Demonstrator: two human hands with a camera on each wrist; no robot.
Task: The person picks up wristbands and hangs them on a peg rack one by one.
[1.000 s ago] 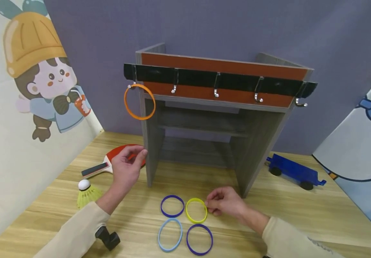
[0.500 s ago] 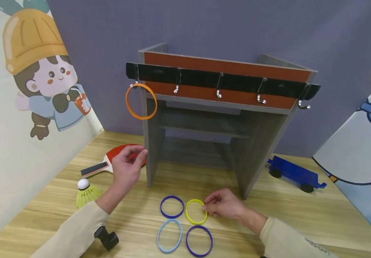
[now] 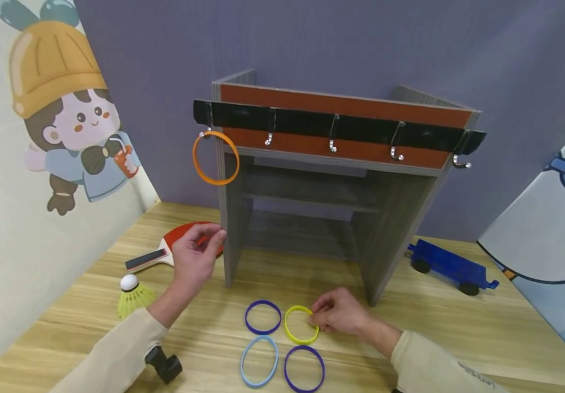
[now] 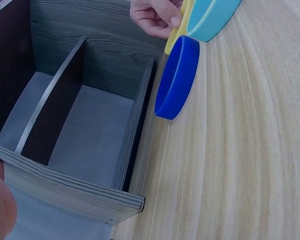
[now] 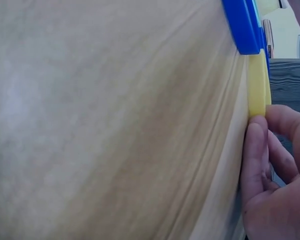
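A yellow silicone wristband [image 3: 292, 330] lies on the table. My right hand [image 3: 340, 311] pinches its right side between thumb and fingers; the right wrist view shows the fingertips on the yellow band [image 5: 257, 85]. Beside it lie a dark blue wristband [image 3: 247, 323], a light blue one [image 3: 243, 365] and a purple one [image 3: 287, 374]. An orange wristband [image 3: 228, 179] hangs from the leftmost hook of the hook rail [image 3: 302, 121] on the grey shelf unit [image 3: 230, 218]. My left hand [image 3: 195, 256] holds the unit's left panel edge; its fingertips are partly hidden.
A red table tennis bat [image 3: 176, 237] lies behind my left hand, with a yellow shuttlecock [image 3: 135, 299] in front of it. To the right of the shelf unit stands a blue toy wagon [image 3: 451, 263]. The other metal hooks [image 3: 332, 144] hold nothing.
My right hand's fingertips have moved slightly left onto the yellow wristband, which sits a little further right now. The left hand stays at the panel. The whole head view shifts slightly.
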